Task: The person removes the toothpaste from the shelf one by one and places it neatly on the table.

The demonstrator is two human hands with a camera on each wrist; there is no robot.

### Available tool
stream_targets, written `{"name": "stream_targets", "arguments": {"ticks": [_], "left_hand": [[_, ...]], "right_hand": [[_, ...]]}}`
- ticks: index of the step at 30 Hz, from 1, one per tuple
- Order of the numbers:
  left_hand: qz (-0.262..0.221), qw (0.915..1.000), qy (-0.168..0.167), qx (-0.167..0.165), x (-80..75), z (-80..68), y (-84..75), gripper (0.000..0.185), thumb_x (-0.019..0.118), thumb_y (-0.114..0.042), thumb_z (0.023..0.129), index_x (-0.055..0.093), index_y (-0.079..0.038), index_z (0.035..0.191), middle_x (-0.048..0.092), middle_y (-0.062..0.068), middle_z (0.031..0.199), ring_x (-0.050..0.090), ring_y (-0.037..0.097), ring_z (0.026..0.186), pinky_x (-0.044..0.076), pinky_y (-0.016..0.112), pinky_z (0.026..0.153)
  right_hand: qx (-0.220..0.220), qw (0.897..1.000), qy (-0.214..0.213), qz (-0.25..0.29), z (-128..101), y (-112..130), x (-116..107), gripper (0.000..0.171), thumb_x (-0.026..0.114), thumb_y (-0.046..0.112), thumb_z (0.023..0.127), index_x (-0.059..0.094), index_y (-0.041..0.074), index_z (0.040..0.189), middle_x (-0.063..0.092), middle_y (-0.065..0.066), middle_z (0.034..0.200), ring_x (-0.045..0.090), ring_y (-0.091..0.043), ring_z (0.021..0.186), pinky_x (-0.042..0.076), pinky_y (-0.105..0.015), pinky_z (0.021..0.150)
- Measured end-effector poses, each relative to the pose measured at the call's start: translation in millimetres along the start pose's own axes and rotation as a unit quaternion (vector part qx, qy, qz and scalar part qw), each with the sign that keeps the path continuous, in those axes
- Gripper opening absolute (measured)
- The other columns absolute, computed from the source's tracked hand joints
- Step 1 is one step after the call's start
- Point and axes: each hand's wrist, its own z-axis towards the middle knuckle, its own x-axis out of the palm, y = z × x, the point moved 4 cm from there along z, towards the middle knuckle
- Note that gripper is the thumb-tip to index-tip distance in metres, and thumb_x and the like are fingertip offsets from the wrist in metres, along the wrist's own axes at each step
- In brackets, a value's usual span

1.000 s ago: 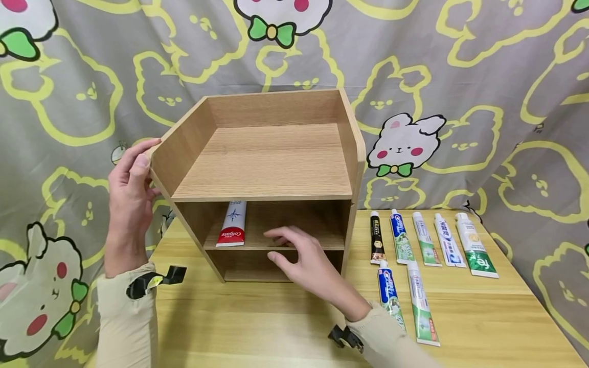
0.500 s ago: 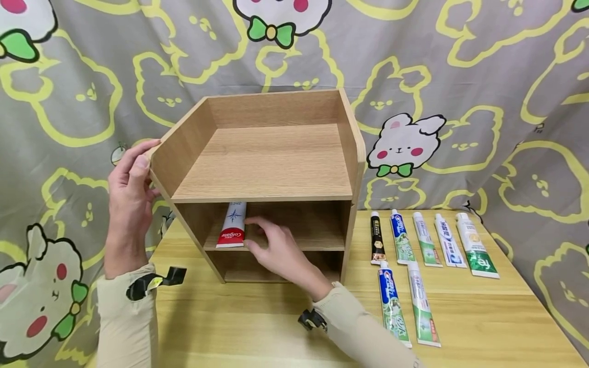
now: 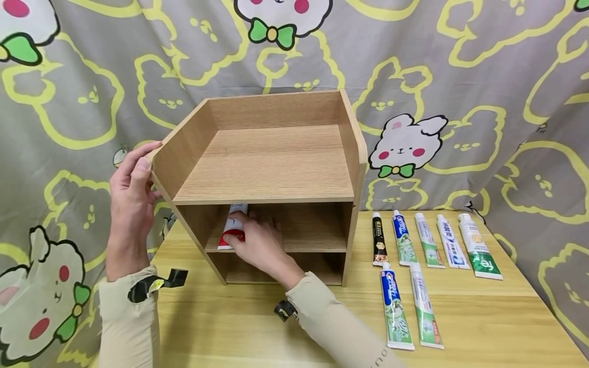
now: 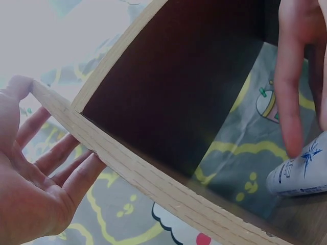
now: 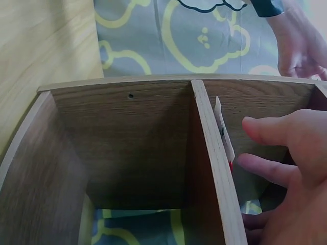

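Observation:
A two-tier wooden desk shelf (image 3: pixel 264 163) stands on the table. Inside its middle compartment lies a white and red Colgate toothpaste tube (image 3: pixel 233 228), near the left wall. My right hand (image 3: pixel 261 245) is over this tube, thumb near its red end and forefinger across the white part, partly hiding it. In the left wrist view, a nearly straight right finger reaches the tube's white part (image 4: pixel 306 166). My left hand (image 3: pixel 131 204) rests against the upper front corner of the shelf's left side panel (image 4: pixel 138 166), its fingers extended along the outer side.
Several toothpaste tubes lie on the table right of the shelf: a black one (image 3: pixel 379 239), a blue-green one (image 3: pixel 404 237) and a white-green one (image 3: pixel 479 245) in the back row, two more in front, including a blue-green tube (image 3: pixel 395 309). A patterned curtain (image 3: pixel 414 66) hangs behind.
My right hand has moved left from the middle of the compartment onto the Colgate tube. My left hand stays at the shelf's corner, and the shelf stands as before.

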Motion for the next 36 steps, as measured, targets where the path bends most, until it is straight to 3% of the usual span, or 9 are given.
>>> {"name": "stream_targets", "arguments": {"ticks": [5, 10, 16, 19, 23, 28, 31, 33, 36], "left_hand": [[0.001, 1.0000, 0.006, 0.002, -0.1, 0.0, -0.5, 0.035, 0.059, -0.017, 0.101, 0.066, -0.002, 0.132, 0.054, 0.017, 0.128, 0.061, 0.027, 0.097, 0.060, 0.030, 0.062], [0.010, 0.9999, 0.013, 0.005, 1.8, 0.3, 0.1, 0.036, 0.058, -0.017, 0.101, 0.066, -0.002, 0.133, 0.053, 0.017, 0.130, 0.061, 0.028, 0.100, 0.061, 0.030, 0.064], [0.007, 0.9999, 0.013, 0.007, 1.6, 0.2, 0.2, 0.036, 0.058, -0.017, 0.101, 0.066, -0.002, 0.133, 0.053, 0.017, 0.129, 0.060, 0.028, 0.099, 0.061, 0.030, 0.064], [0.006, 0.9999, 0.013, 0.008, 0.9, -0.1, -0.4, 0.036, 0.058, -0.017, 0.101, 0.065, -0.002, 0.133, 0.053, 0.017, 0.129, 0.060, 0.029, 0.100, 0.061, 0.030, 0.065], [0.009, 0.9998, 0.013, 0.007, 0.7, -0.3, -0.5, 0.036, 0.058, -0.017, 0.101, 0.065, -0.002, 0.133, 0.053, 0.017, 0.130, 0.060, 0.029, 0.101, 0.061, 0.030, 0.065], [0.015, 0.9998, 0.011, 0.005, 0.9, -0.6, -0.4, 0.036, 0.058, -0.018, 0.102, 0.066, -0.003, 0.134, 0.052, 0.017, 0.131, 0.060, 0.028, 0.100, 0.060, 0.029, 0.064], [0.016, 0.9998, 0.007, 0.005, 0.9, -0.5, -0.9, 0.036, 0.057, -0.018, 0.101, 0.066, -0.003, 0.133, 0.052, 0.017, 0.132, 0.060, 0.028, 0.099, 0.060, 0.028, 0.063], [0.015, 0.9999, 0.005, 0.005, 0.8, -0.3, -1.2, 0.036, 0.057, -0.018, 0.101, 0.066, -0.003, 0.133, 0.052, 0.017, 0.131, 0.060, 0.028, 0.099, 0.060, 0.028, 0.062], [0.017, 0.9998, 0.004, 0.005, 0.4, -0.7, -1.5, 0.036, 0.057, -0.018, 0.101, 0.066, -0.003, 0.133, 0.052, 0.017, 0.132, 0.060, 0.029, 0.100, 0.060, 0.028, 0.063]], "right_hand": [[0.001, 1.000, -0.004, -0.024, 5.8, 6.1, 6.9, 0.039, 0.067, 0.046, 0.097, 0.067, 0.035, 0.134, 0.061, -0.004, 0.137, 0.050, -0.026, 0.130, 0.039, -0.055, 0.103], [0.012, 0.998, -0.011, -0.057, 5.8, 11.0, 9.9, 0.035, 0.068, 0.043, 0.097, 0.069, 0.034, 0.131, 0.057, -0.010, 0.137, 0.050, -0.029, 0.125, 0.042, -0.051, 0.096], [-0.010, 0.996, -0.015, -0.084, 7.9, 19.0, 7.2, 0.032, 0.070, 0.032, 0.093, 0.072, 0.028, 0.124, 0.070, -0.008, 0.108, 0.059, -0.032, 0.102, 0.050, -0.042, 0.075], [-0.026, 0.997, -0.013, -0.071, 8.7, 19.6, 5.6, 0.031, 0.071, 0.027, 0.091, 0.073, 0.025, 0.122, 0.074, -0.001, 0.098, 0.065, -0.029, 0.092, 0.051, -0.036, 0.066], [-0.042, 0.999, -0.004, -0.017, 8.5, 16.5, 1.3, 0.030, 0.072, 0.020, 0.090, 0.073, 0.018, 0.120, 0.075, 0.005, 0.097, 0.070, -0.022, 0.086, 0.053, -0.030, 0.068], [-0.035, 0.995, 0.024, 0.086, 7.5, 7.8, -3.6, 0.025, 0.069, 0.013, 0.092, 0.077, 0.011, 0.116, 0.076, 0.002, 0.103, 0.070, -0.014, 0.086, 0.054, -0.022, 0.074], [-0.004, 0.978, 0.051, 0.201, 5.9, 0.9, -2.9, 0.023, 0.067, 0.009, 0.095, 0.078, 0.007, 0.115, 0.076, -0.005, 0.102, 0.071, -0.010, 0.074, 0.056, -0.021, 0.067], [0.019, 0.959, 0.060, 0.276, 4.3, -3.6, -1.4, 0.022, 0.066, 0.006, 0.095, 0.077, 0.004, 0.115, 0.074, -0.008, 0.096, 0.069, -0.007, 0.063, 0.057, -0.022, 0.057], [0.037, 0.939, 0.044, 0.340, 1.0, -8.8, -0.9, 0.021, 0.069, 0.003, 0.092, 0.077, 0.001, 0.112, 0.072, -0.010, 0.088, 0.065, -0.006, 0.061, 0.056, -0.022, 0.054]]}}
